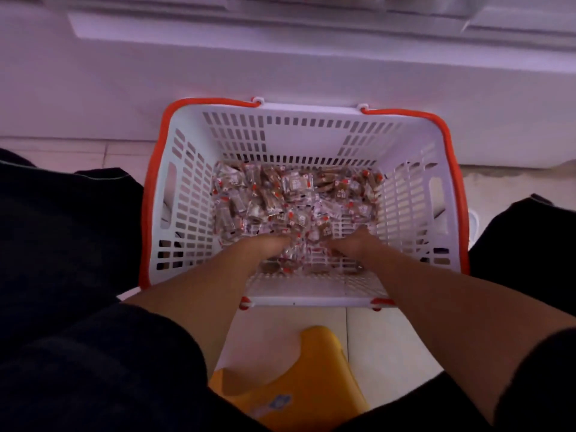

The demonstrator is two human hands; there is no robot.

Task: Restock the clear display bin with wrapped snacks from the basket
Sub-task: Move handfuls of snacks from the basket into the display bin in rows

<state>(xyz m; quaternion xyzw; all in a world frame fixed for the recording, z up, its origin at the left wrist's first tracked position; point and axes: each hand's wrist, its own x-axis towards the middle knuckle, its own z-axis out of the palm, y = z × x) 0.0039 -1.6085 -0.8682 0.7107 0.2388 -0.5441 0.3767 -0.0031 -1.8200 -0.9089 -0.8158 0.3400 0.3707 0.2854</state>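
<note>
Tiled floor (389, 344), basket (299, 126); both hands (271, 246) amid snacks (280, 194).

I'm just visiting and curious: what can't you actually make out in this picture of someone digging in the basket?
Head view only:
- Fingers of the left hand and right hand: buried in the wrapped snacks, so their grip is unclear.
- Print on the wrappers: too small and blurred.
- The clear display bin: not identifiable; the top edge is blurred.
- Yellow stool: partly hidden by the arms.
</note>
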